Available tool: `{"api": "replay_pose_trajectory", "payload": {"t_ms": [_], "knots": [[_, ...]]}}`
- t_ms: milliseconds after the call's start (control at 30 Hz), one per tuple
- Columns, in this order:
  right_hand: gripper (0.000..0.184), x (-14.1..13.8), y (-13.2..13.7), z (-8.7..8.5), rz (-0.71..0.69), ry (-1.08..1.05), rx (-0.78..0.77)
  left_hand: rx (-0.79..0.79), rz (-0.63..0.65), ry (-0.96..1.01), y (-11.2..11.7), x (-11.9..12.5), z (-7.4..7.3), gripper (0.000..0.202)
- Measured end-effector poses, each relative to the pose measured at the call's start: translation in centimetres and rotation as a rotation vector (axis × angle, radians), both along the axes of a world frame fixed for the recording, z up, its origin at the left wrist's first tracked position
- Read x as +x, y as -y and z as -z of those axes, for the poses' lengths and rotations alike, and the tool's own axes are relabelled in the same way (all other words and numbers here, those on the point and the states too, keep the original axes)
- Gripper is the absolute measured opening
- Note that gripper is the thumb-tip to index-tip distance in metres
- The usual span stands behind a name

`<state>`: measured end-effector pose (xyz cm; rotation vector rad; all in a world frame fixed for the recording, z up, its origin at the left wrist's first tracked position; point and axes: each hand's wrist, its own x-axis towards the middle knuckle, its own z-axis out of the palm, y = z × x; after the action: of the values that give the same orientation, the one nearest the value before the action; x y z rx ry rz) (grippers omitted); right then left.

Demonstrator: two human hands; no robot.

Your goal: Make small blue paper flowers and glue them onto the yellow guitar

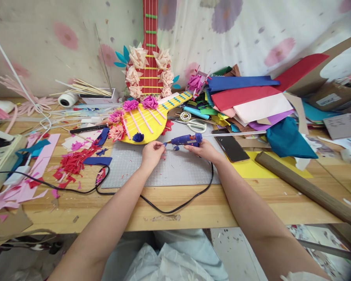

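My right hand (203, 148) is wrapped round a blue hot glue gun (185, 140), its nozzle pointing left and a long glue stick (236, 133) sticking out of its back. Just at the nozzle, my left hand (153, 153) pinches a small dark blue paper piece (165, 144), mostly hidden by the fingers. Beyond the hands lies a yellow paper-covered lute shape (146, 124) with pink strips, strings and paper flowers. A dark blue paper flower (138, 137) sits at its lower edge. Under both hands is a grey cutting mat (128, 168).
A red guitar shape (150, 74) with pale flowers stands behind. The gun's black cord (175, 212) loops along the table's front. Scissors (197, 125), a phone (231, 146), a cardboard tube (304, 185) and stacked coloured paper (251, 97) lie right. Red paper scraps (76, 162) lie left.
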<state>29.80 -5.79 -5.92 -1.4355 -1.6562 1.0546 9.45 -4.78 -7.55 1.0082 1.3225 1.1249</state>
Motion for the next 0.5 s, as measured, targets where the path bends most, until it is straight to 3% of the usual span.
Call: {"api": "replay_pose_trajectory", "payload": {"t_ms": [267, 500], "knots": [[0.039, 0.12, 0.06, 0.06, -0.004, 0.022, 0.003, 0.034, 0.028, -0.012, -0.01, -0.04, 0.38, 0.011], [0.040, 0.43, -0.59, 0.51, 0.169, 0.015, -0.019, 0.040, 0.072, 0.031, 0.07, -0.17, 0.48, 0.009]]}}
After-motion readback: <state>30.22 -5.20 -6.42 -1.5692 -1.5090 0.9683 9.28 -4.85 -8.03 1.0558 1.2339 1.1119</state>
